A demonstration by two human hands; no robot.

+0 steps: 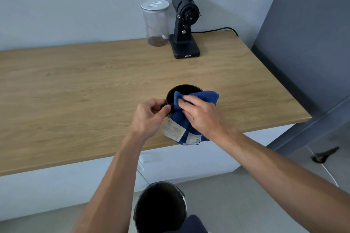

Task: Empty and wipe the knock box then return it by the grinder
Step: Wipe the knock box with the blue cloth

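The left hand (149, 113) pinches the knock box (181, 91) at its 9 o'clock side near the worktop (94, 85) edge; the right hand (200, 111) presses a blue cloth (204, 96) into it. The grinder (185, 24) stands toward 12 o'clock.

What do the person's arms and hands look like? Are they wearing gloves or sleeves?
No gloves and no sleeves in view. Both forearms are bare from the bottom of the picture up to the wrists. The left hand and the right hand are bare too. No watch, ring or bracelet shows on the parts that can be seen.
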